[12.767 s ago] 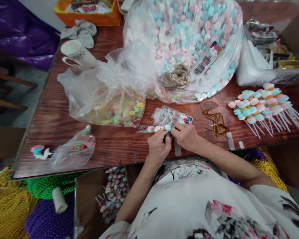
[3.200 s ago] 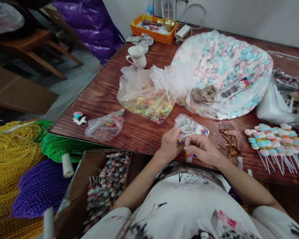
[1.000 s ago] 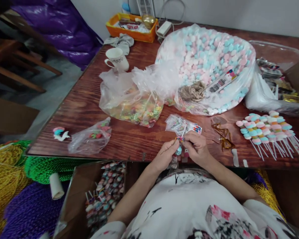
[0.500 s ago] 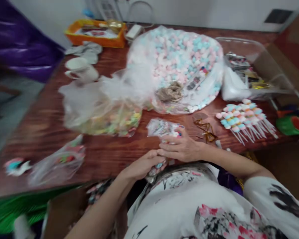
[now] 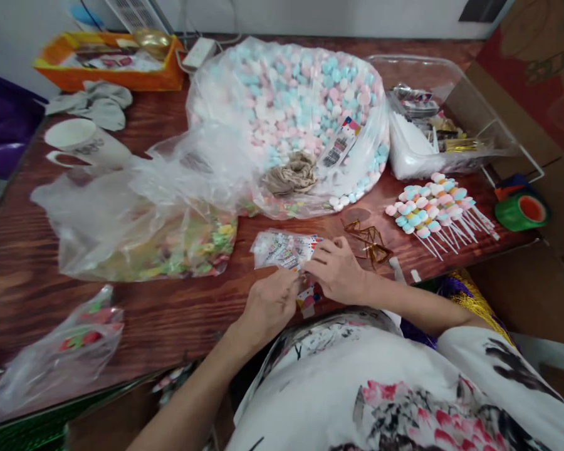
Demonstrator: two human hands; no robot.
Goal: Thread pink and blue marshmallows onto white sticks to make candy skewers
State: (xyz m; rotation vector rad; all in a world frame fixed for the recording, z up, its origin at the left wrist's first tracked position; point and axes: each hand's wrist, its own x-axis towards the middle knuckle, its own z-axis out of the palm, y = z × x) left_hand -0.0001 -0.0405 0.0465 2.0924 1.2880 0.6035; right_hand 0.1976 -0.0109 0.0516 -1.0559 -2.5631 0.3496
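My left hand [image 5: 271,302] is closed in front of my body, fingers curled and fingertips meeting those of my right hand [image 5: 337,270]. The right-hand fingers are bent and pinched together. Between and just below them shows a small printed plastic bag [image 5: 309,297] with a coloured confetti pattern; my fingers cover most of it. Just beyond the hands lies a pile of similar clear printed bags [image 5: 282,248]. Gold twist ties [image 5: 367,243] are scattered to the right of my right hand. Further right, marshmallow skewers [image 5: 435,210] on white sticks lie in a stack.
A large clear bag of pink, blue and white marshmallows [image 5: 305,88] fills the back. Left are a bag of colourful candies [image 5: 169,247], a smaller bag [image 5: 70,351], a white mug [image 5: 87,141] and an orange tray [image 5: 108,78]. Right stand a clear bin [image 5: 479,119] and green tape [image 5: 519,212].
The view has shifted, so the table things appear further left. My left hand has turned and risen, its fingertips now meeting the right ones; the blue-patterned item it held earlier no longer shows.
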